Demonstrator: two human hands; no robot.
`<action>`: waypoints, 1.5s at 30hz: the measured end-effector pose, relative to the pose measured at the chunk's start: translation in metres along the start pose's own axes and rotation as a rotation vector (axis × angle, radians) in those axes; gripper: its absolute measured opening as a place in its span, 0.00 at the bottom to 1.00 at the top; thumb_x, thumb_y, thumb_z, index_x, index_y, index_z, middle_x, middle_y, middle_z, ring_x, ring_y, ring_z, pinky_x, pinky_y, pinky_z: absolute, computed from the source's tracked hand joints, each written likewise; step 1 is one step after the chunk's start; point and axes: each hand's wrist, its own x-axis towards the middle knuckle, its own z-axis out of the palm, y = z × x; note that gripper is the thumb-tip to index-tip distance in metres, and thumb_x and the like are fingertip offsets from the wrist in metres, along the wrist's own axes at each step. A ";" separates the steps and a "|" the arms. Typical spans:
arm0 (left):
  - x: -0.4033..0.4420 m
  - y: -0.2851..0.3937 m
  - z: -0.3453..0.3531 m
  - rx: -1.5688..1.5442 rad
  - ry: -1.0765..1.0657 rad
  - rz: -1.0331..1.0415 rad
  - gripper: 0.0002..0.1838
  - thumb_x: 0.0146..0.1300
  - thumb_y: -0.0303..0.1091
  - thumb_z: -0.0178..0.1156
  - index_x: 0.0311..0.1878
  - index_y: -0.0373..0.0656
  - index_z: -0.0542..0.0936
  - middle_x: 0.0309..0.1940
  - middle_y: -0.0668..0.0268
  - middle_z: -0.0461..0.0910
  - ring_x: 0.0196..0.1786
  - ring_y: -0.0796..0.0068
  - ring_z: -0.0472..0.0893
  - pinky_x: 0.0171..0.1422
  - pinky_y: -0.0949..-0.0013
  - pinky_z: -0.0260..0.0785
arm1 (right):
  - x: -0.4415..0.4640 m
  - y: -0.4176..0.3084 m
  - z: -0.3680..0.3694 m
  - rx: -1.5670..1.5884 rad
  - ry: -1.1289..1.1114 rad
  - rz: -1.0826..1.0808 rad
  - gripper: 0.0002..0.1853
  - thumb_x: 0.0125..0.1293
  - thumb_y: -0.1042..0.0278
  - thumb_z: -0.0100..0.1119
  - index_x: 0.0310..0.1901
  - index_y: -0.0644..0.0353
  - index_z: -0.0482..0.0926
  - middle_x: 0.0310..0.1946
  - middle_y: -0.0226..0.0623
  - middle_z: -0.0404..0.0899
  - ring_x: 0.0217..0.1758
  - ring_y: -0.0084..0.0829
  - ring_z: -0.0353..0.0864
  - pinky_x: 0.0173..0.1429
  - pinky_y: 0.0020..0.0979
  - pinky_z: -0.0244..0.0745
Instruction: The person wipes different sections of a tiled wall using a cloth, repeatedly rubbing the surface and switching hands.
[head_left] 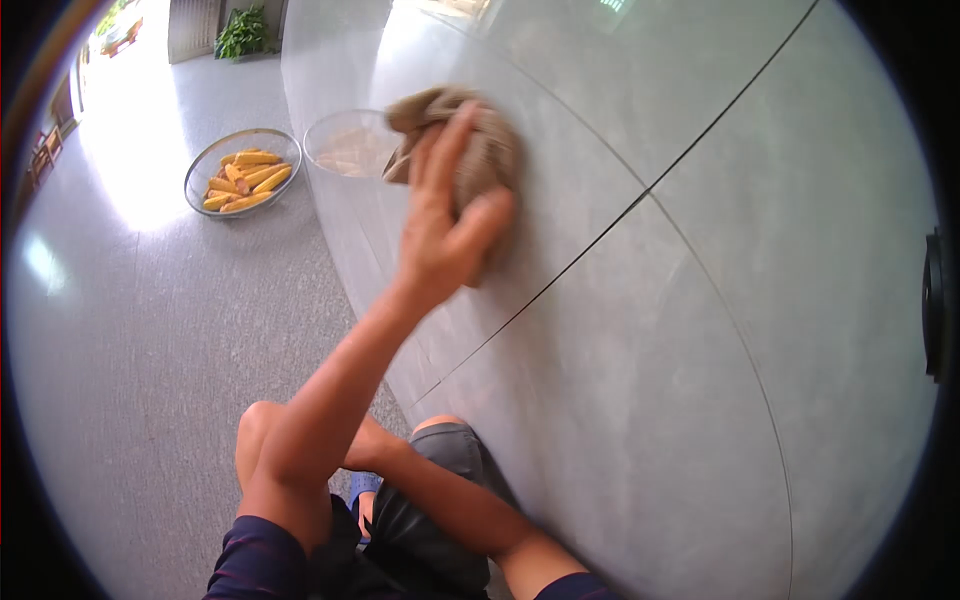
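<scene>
My left hand (440,225) presses a crumpled brown cloth (490,150) against a glossy grey tiled surface (640,330). Its fingers and thumb lie over the cloth, a little blurred by motion. My right forearm (450,490) crosses low over my lap towards the left knee. Only the wrist end of my right hand (370,445) shows behind the left forearm; its fingers are hidden.
A round basket (192,182) holding several corn cobs (245,180) stands on the grey floor (200,330), mirrored in the tiles. Farther back is a green plant (240,35). A dark object (933,305) sits at the right edge. A blue shoe (364,487) shows below.
</scene>
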 end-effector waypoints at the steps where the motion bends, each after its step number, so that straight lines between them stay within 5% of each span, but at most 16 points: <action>1: -0.002 -0.011 -0.002 -0.197 0.042 -0.143 0.39 0.56 0.36 0.59 0.74 0.43 0.62 0.66 0.51 0.61 0.71 0.52 0.61 0.76 0.55 0.52 | 0.003 0.002 0.002 -0.011 0.008 -0.006 0.34 0.62 0.53 0.68 0.66 0.58 0.69 0.65 0.43 0.70 0.69 0.34 0.67 0.70 0.38 0.60; 2: 0.000 -0.013 -0.003 -0.391 0.081 -0.288 0.39 0.57 0.35 0.58 0.74 0.41 0.61 0.66 0.51 0.61 0.71 0.53 0.61 0.76 0.55 0.51 | 0.004 0.006 0.007 -0.035 0.073 -0.040 0.31 0.62 0.51 0.68 0.63 0.56 0.72 0.63 0.43 0.73 0.67 0.33 0.69 0.67 0.36 0.63; 4: -0.011 -0.003 -0.003 -0.094 0.040 -0.161 0.40 0.56 0.34 0.57 0.74 0.39 0.60 0.66 0.50 0.60 0.71 0.51 0.60 0.76 0.56 0.50 | 0.002 0.008 0.008 -0.059 0.143 -0.076 0.28 0.62 0.49 0.67 0.60 0.53 0.76 0.61 0.43 0.75 0.65 0.33 0.72 0.64 0.34 0.67; 8: -0.023 0.060 0.015 -0.056 -0.102 0.311 0.40 0.44 0.31 0.63 0.67 0.41 0.71 0.63 0.50 0.65 0.68 0.44 0.61 0.74 0.47 0.51 | 0.007 0.065 0.040 -0.084 -0.023 -0.164 0.29 0.74 0.54 0.52 0.71 0.59 0.62 0.71 0.39 0.64 0.74 0.30 0.61 0.76 0.35 0.51; 9: -0.029 0.068 0.021 -0.093 -0.171 0.440 0.35 0.51 0.40 0.64 0.64 0.39 0.75 0.68 0.54 0.64 0.72 0.44 0.60 0.76 0.46 0.48 | 0.006 0.062 0.037 -0.129 0.000 -0.175 0.29 0.75 0.54 0.51 0.72 0.59 0.62 0.71 0.39 0.64 0.74 0.30 0.61 0.77 0.35 0.51; 12: -0.047 0.106 0.034 -0.087 -0.317 0.762 0.27 0.53 0.40 0.62 0.60 0.59 0.77 0.63 0.67 0.71 0.70 0.54 0.67 0.73 0.40 0.54 | 0.009 0.067 0.040 -0.132 0.052 -0.212 0.28 0.76 0.54 0.48 0.72 0.59 0.62 0.72 0.39 0.63 0.74 0.30 0.60 0.77 0.36 0.51; 15: -0.044 0.103 0.038 -0.105 -0.358 0.842 0.27 0.54 0.42 0.63 0.61 0.60 0.76 0.63 0.69 0.72 0.69 0.56 0.68 0.73 0.43 0.54 | 0.004 0.077 0.043 -0.221 0.107 -0.290 0.27 0.77 0.55 0.46 0.72 0.59 0.62 0.72 0.38 0.62 0.75 0.30 0.59 0.77 0.36 0.50; 18: -0.005 0.093 0.026 -0.081 -0.228 0.552 0.35 0.48 0.46 0.66 0.65 0.60 0.74 0.65 0.59 0.68 0.69 0.53 0.66 0.71 0.45 0.56 | -0.013 0.062 0.027 -0.615 0.108 -0.380 0.27 0.78 0.55 0.44 0.72 0.59 0.62 0.73 0.38 0.61 0.76 0.31 0.58 0.78 0.36 0.49; 19: 0.005 0.076 0.022 -0.064 -0.171 0.464 0.40 0.46 0.45 0.67 0.68 0.56 0.72 0.65 0.54 0.66 0.67 0.48 0.65 0.70 0.45 0.56 | -0.016 0.067 0.031 0.312 0.103 -0.309 0.29 0.75 0.53 0.51 0.72 0.58 0.63 0.73 0.40 0.62 0.76 0.35 0.58 0.78 0.37 0.49; 22: 0.017 0.018 0.008 -0.031 0.040 0.142 0.40 0.52 0.40 0.63 0.71 0.46 0.67 0.67 0.46 0.61 0.71 0.47 0.59 0.74 0.51 0.52 | -0.023 -0.011 -0.010 0.149 0.021 -0.010 0.37 0.60 0.49 0.69 0.66 0.59 0.69 0.69 0.44 0.66 0.73 0.37 0.62 0.73 0.37 0.56; 27: -0.069 -0.092 -0.015 -0.094 0.188 -0.398 0.36 0.69 0.44 0.54 0.74 0.35 0.57 0.72 0.48 0.55 0.76 0.52 0.54 0.79 0.59 0.45 | 0.007 0.061 0.026 -0.371 0.018 -0.160 0.30 0.66 0.46 0.58 0.66 0.49 0.70 0.67 0.41 0.70 0.71 0.41 0.65 0.74 0.39 0.57; 31: -0.148 -0.131 -0.014 -0.284 0.457 -1.277 0.37 0.68 0.46 0.55 0.75 0.41 0.57 0.73 0.51 0.54 0.75 0.54 0.55 0.78 0.58 0.50 | -0.010 0.025 0.018 -0.562 -0.245 0.012 0.26 0.71 0.51 0.51 0.68 0.49 0.68 0.69 0.41 0.66 0.73 0.39 0.62 0.75 0.38 0.55; 34: -0.147 -0.119 -0.007 -0.248 0.483 -1.345 0.36 0.68 0.44 0.56 0.75 0.43 0.57 0.73 0.52 0.54 0.74 0.55 0.57 0.77 0.59 0.52 | -0.009 0.058 0.044 -0.474 -0.248 -0.087 0.28 0.70 0.51 0.52 0.68 0.49 0.67 0.69 0.43 0.66 0.73 0.41 0.61 0.75 0.39 0.54; 38: -0.119 -0.076 0.014 -0.006 0.297 -0.524 0.36 0.64 0.32 0.58 0.74 0.39 0.58 0.69 0.53 0.60 0.73 0.59 0.58 0.78 0.60 0.48 | -0.014 0.065 0.056 0.188 -0.025 0.083 0.30 0.69 0.51 0.53 0.69 0.53 0.65 0.67 0.48 0.68 0.71 0.46 0.64 0.75 0.41 0.55; 40: -0.085 -0.017 0.002 -0.122 0.113 -0.286 0.39 0.57 0.32 0.59 0.73 0.39 0.60 0.69 0.50 0.59 0.73 0.49 0.57 0.78 0.57 0.45 | 0.000 0.019 0.014 -0.466 -0.267 -0.006 0.33 0.67 0.47 0.54 0.69 0.57 0.63 0.61 0.50 0.74 0.65 0.48 0.72 0.69 0.45 0.63; 45: -0.084 0.012 0.002 -0.042 -0.112 0.083 0.41 0.51 0.36 0.64 0.73 0.49 0.65 0.69 0.48 0.59 0.76 0.43 0.51 0.79 0.42 0.37 | -0.005 -0.033 -0.004 -0.516 -0.318 0.073 0.35 0.63 0.48 0.58 0.67 0.58 0.64 0.57 0.51 0.76 0.62 0.50 0.74 0.65 0.46 0.67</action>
